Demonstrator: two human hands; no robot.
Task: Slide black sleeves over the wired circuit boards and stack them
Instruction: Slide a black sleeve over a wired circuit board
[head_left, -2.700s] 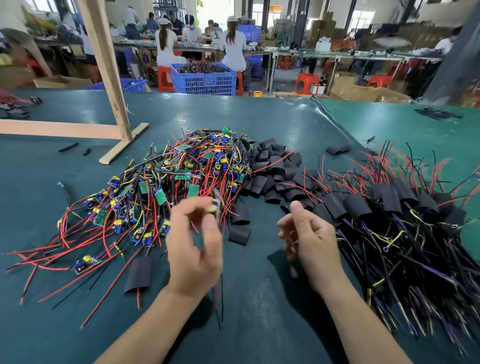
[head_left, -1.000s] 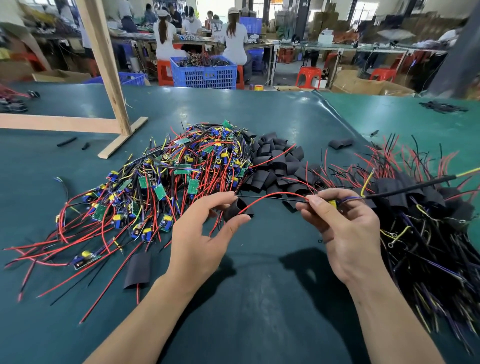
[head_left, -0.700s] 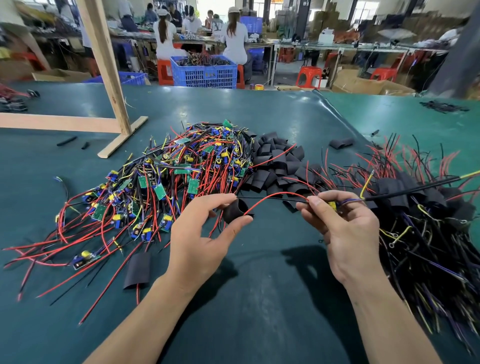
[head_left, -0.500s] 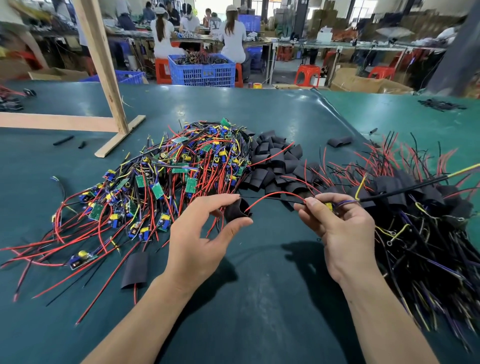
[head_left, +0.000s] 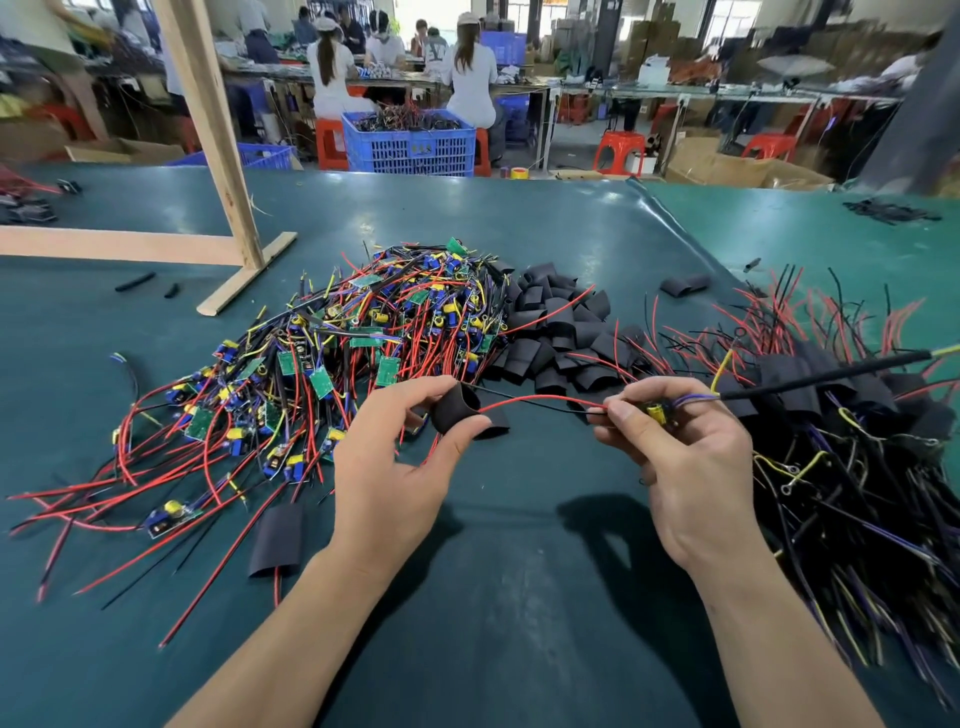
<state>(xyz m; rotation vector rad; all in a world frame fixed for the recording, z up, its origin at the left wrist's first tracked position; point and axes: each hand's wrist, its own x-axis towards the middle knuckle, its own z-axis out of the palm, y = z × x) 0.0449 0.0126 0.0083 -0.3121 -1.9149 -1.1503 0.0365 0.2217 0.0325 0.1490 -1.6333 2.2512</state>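
My left hand pinches a short black sleeve with its open mouth facing right. A red and a black wire run out of the sleeve to a small circuit board that my right hand pinches; most of the board is hidden by my fingers. Its other wires trail off to the right. A heap of bare wired boards lies to the left, loose black sleeves are piled behind my hands, and sleeved boards are stacked on the right.
A flat sleeve on a red wire lies on the green table near my left wrist. A wooden post with a foot stands at back left. Beyond the table are a blue crate and seated people.
Since 2.7 s ago my hands took up a sleeve and a board and threaded its wires through. Over the last second both hands stay nearly still.
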